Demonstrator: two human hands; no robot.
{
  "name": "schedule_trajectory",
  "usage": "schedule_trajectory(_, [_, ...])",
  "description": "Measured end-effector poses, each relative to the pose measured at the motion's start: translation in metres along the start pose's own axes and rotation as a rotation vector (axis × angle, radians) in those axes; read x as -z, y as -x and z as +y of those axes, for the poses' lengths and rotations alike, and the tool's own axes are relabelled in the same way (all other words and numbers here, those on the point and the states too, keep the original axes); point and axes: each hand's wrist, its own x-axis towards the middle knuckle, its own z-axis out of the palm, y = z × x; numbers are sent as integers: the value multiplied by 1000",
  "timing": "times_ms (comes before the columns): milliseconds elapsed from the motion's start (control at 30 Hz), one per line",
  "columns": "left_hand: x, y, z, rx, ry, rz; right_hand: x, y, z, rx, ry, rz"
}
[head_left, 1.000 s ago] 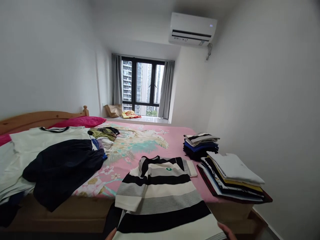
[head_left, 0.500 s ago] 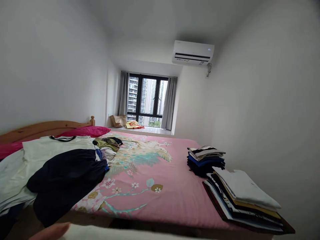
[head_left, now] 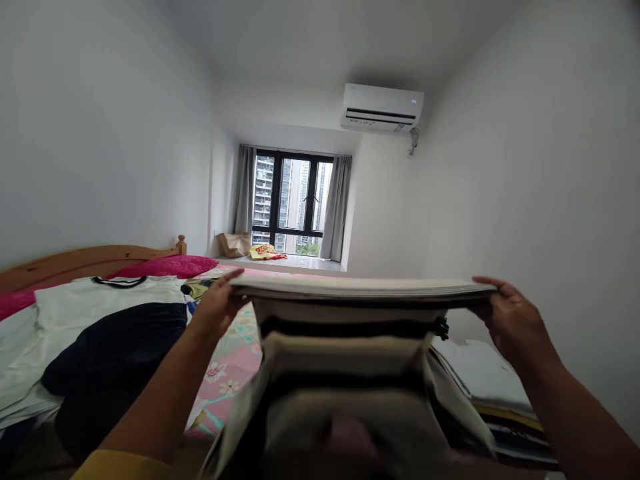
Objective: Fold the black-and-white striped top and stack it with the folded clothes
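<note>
A cream-and-black striped garment [head_left: 345, 363] is stretched in front of me, its pale top edge drawn nearly straight at chest height. The striped cloth below hangs in folds, blurred toward the bottom. My left hand [head_left: 219, 305] grips the left end of that edge, thumb on top and fingers partly hidden underneath. At the opposite end, my right hand [head_left: 515, 319] pinches the edge in the same way. Behind my left arm lie a dark navy garment [head_left: 120, 350] and a white shirt [head_left: 65, 313] with a dark neckline.
The bed has a pink floral sheet [head_left: 240, 353], partly covered by the raised cloth. Folded clothes [head_left: 483, 370] are stacked at right, behind my right arm. A magenta pillow [head_left: 175, 265] lies by the wooden headboard [head_left: 100, 253]. A paper bag [head_left: 234, 244] stands on the windowsill.
Both hands and the striped garment have risen into view from the bottom edge, where only a fingertip and a pale strip showed. The cloth now hides the middle of the bed.
</note>
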Motion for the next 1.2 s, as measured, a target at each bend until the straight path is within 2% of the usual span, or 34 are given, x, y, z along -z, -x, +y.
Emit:
schedule_trajectory(33, [-9,-7,13,-69,16,-24,-4,-3,-7,21,-28,10])
schedule_trajectory(100, [-16,-10,28,-113,9,-71,-8,0,-7,23,-61,3])
schedule_trajectory(133, [-13,-8,28,-90,-19,-84,-7,5,1,-2,-58,-15])
schedule_trajectory(200, [7,2,14,8,-111,-85,-1,21,34,-103,9,-72])
schedule_trajectory(267, [41,15,-19,143,-228,-43,8,44,83,-223,133,-191])
schedule_trajectory(333, [84,31,-65,319,-379,27,19,75,139,-340,248,-267])
schedule_trajectory(433, [149,64,-136,588,-518,114,37,138,213,-477,332,-266])
schedule_trajectory(467, [168,77,-155,671,-533,146,43,161,230,-496,355,-262])
schedule_trajectory(500, [185,90,-171,692,-544,172,49,183,245,-514,364,-254])
schedule_trajectory(567, [212,115,-192,750,-567,210,59,223,262,-570,346,-237])
schedule_trajectory(633, [229,134,-199,760,-579,232,68,252,267,-653,312,-228])
schedule_trajectory(733, [239,151,-194,728,-629,237,74,276,261,-747,240,-200])
schedule_trajectory(833, [242,156,-187,698,-669,239,74,284,249,-727,178,-168])
schedule_trajectory(967, [250,151,-189,770,-608,298,71,287,231,-676,151,-182])
schedule_trajectory(1033, [255,147,-190,762,-665,291,68,288,223,-697,132,-172])
schedule_trajectory(1133, [251,145,-188,612,-994,271,63,293,215,-784,115,-102])
schedule_trajectory(1200, [234,153,-186,437,-1188,254,56,297,210,-830,83,-81])
